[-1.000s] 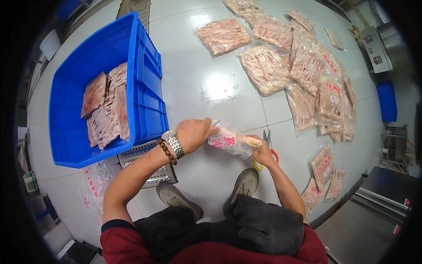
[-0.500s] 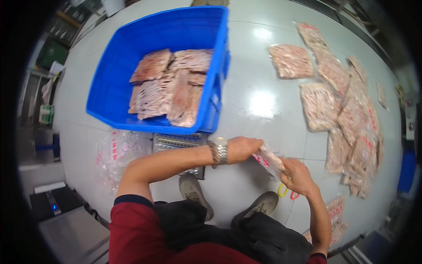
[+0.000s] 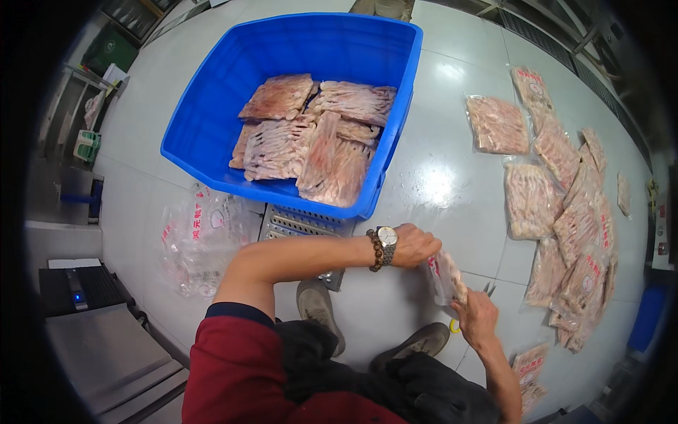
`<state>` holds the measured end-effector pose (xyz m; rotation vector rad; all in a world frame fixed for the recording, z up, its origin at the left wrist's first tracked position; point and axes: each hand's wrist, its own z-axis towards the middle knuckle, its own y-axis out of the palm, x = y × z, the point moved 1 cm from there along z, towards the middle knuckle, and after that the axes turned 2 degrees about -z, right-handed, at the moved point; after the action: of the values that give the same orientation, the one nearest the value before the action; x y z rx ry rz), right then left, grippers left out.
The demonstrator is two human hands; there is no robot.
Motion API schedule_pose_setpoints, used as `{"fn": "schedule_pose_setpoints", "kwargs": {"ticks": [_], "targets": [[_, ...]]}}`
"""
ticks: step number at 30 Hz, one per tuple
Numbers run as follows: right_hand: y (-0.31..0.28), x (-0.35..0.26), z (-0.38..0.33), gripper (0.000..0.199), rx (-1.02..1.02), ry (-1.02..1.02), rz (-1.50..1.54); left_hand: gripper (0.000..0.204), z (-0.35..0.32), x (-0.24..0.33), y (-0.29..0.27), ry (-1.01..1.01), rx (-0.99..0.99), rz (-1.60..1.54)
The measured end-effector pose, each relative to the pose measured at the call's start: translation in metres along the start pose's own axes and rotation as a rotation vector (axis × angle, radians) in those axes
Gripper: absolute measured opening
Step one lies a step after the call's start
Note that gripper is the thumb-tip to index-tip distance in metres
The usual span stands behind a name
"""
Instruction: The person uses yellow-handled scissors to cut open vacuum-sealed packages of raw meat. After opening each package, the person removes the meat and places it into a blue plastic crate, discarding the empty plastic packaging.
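A flat clear plastic bag of pale meat point(image 3: 452, 280) with red print hangs on edge between my hands. My left hand point(image 3: 417, 246), below a watch and a bead bracelet, has its fingers closed on the bag's upper end. My right hand point(image 3: 477, 318) grips its lower end, fingers wrapped round it. Scissors with a yellow handle loop point(image 3: 454, 326) show partly behind my right hand, their tips just above it; they appear to lie on the floor. A blue tub point(image 3: 406, 92) ahead holds several unwrapped slabs of pale pink meat pieces point(image 3: 279, 148).
Many bagged meat slabs point(image 3: 530, 201) lie spread and overlapping on the floor at right, with more bags point(image 3: 530, 367) near my right forearm. Crumpled empty plastic bags point(image 3: 205, 240) lie at left. A perforated metal plate point(image 3: 304, 222) sits by the tub's near side.
The view has shifted, so the tub and floor things sit lower and farther right or left. Both hands keep hold of the bag, which now hangs more upright. The scissor tips have come into sight.
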<state>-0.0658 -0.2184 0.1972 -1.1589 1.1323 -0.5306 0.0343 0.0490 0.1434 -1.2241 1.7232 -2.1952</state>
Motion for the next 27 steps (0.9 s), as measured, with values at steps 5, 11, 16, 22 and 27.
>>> {"fn": "schedule_pose_setpoints", "kwargs": {"ticks": [5,11,16,22,27], "targets": [[0.007,0.006,0.003,0.025,-0.006,0.079,0.221,0.016,0.001,-0.02,0.036,-0.106,-0.048,-0.011],[0.003,0.005,-0.004,0.027,-0.051,0.178,0.292,0.017,-0.005,-0.021,0.039,-0.167,-0.149,0.009],[0.002,0.028,-0.038,0.028,0.121,0.32,0.324,0.018,-0.042,-0.057,0.071,-0.367,-0.405,0.117],[-0.007,0.093,-0.069,0.029,0.483,0.901,0.893,0.024,-0.149,-0.049,0.103,-0.307,-0.982,0.231],[-0.073,0.096,-0.062,0.034,0.505,0.917,1.156,0.028,-0.21,-0.06,0.05,-0.583,-0.912,0.171]]}}
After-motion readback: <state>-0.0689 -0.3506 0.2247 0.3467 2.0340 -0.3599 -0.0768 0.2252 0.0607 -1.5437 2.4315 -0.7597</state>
